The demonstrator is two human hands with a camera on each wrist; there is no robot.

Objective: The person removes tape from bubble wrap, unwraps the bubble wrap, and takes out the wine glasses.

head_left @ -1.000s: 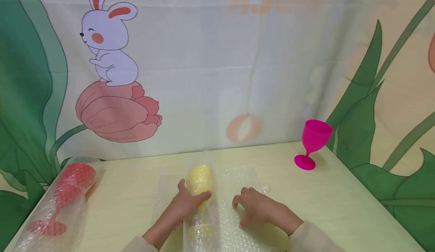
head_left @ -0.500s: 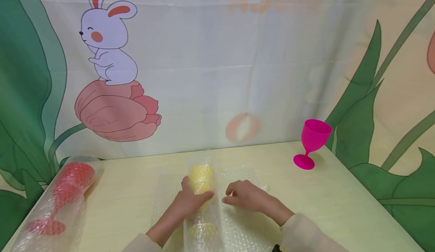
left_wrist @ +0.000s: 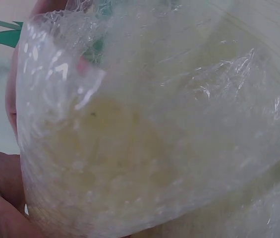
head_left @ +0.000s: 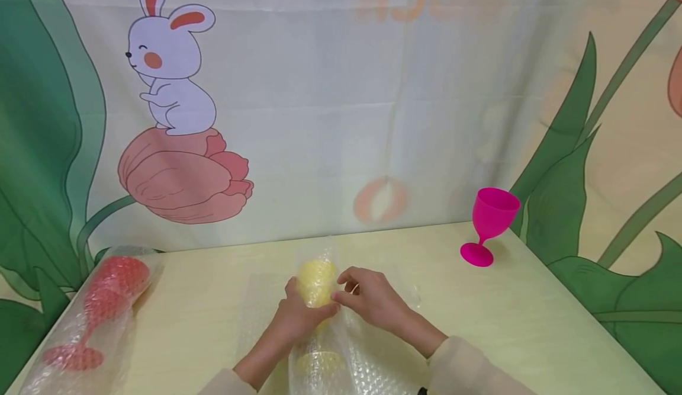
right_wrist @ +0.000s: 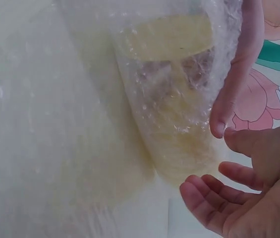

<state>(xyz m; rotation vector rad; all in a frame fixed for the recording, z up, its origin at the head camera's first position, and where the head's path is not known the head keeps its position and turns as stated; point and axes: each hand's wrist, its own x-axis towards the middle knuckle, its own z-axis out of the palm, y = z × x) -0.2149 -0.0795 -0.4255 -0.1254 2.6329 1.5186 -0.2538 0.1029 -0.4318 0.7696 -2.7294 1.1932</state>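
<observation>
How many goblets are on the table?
3: a bubble-wrapped red goblet at the left, a bubble-wrapped yellow goblet gripped by the left hand in the middle, and an unwrapped magenta goblet at the back right.

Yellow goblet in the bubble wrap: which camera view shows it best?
The right wrist view: the yellow goblet shows its foot, stem and bowl large through the bubble wrap. The head view shows it smaller, the left hand partly across it. The left wrist view gives only a blurred yellowish patch behind the wrap.
</observation>
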